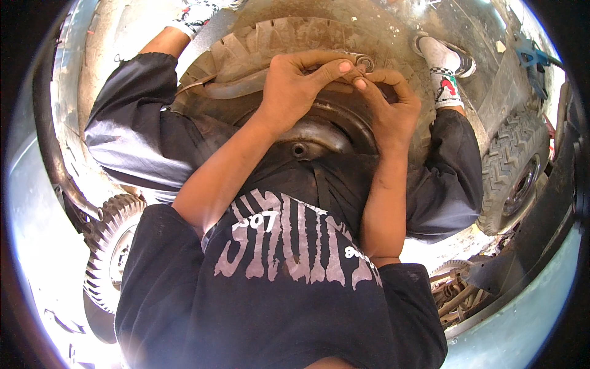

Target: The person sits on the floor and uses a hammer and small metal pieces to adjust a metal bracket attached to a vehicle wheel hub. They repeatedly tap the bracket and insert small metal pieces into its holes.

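My left hand [292, 86] and my right hand [393, 107] meet above a large worn tyre [270, 34]. Thumbs and fingers of both are closed in a pinch around a small round metal piece with a ring-shaped end [364, 62]. Part of that piece is hidden by my fingertips. Beneath my hands lies the tyre's rusty metal wheel rim [319, 134], with a small round fitting [299, 149] near my lap. A curved, dull brown band [228, 90] rests on the tyre, left of my left hand.
My legs straddle the tyre. A knobbly wheel [516, 175] stands at the right, another wheel [117, 249] at the lower left. A blue metal tool [533, 60] is at the upper right. Along the left runs a metal pipe [70, 181]; dirty mechanical parts [455, 292] lie at the lower right.
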Available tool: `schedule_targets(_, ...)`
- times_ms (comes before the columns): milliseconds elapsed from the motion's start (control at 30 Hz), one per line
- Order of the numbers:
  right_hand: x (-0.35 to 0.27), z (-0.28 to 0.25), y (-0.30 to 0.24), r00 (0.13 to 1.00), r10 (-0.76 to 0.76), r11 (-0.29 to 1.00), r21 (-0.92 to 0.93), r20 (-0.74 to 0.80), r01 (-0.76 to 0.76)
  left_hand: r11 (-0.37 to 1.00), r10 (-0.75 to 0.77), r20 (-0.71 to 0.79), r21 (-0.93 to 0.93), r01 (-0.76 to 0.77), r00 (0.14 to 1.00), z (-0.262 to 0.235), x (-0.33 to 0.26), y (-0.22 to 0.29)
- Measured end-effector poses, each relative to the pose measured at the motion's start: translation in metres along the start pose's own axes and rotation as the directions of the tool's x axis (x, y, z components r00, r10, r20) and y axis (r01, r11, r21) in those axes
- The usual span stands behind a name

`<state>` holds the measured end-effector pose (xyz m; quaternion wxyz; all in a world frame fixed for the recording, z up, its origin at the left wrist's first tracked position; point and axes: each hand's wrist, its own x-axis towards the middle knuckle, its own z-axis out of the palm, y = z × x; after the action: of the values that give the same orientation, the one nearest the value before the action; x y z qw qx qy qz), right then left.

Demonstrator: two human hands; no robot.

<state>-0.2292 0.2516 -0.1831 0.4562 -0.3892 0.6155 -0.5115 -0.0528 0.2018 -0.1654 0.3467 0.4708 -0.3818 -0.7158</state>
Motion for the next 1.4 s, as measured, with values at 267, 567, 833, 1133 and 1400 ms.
schedule_targets(267, -0.003, -0.003, -0.014, 0.980, 0.179, 0.942, 0.272, 0.091, -0.197, 0.960, 0.134, -0.014, 0.250, -0.126, 0.991, 0.000, 0.002, -0.007)
schedule_targets(567, -0.017, -0.014, -0.021, 0.923, 0.383, 0.910, 0.182, -0.026, -0.372, 0.619, 0.544, 0.110, 0.617, -0.486, 0.832, -0.004, 0.017, -0.019)
schedule_targets(833, 0.005, -0.007, 0.028, 0.862, -0.496, 0.662, -0.686, -0.101, 0.301, 0.122, 0.480, 0.460, 0.808, -0.577, 0.747, -0.025, 0.049, -0.032)
schedule_targets(1133, 0.002, 0.010, 0.023, 0.864, -0.504, 0.524, -0.786, 0.025, 0.328, 0.098, 0.476, 0.475, 0.808, -0.581, 0.740, -0.025, 0.053, -0.037)
schedule_targets(1400, -0.008, 0.010, 0.021, 0.877, -0.475, 0.506, -0.791, 0.075, 0.343, 0.133, 0.477, 0.458, 0.806, -0.577, 0.750, -0.026, 0.053, -0.041)
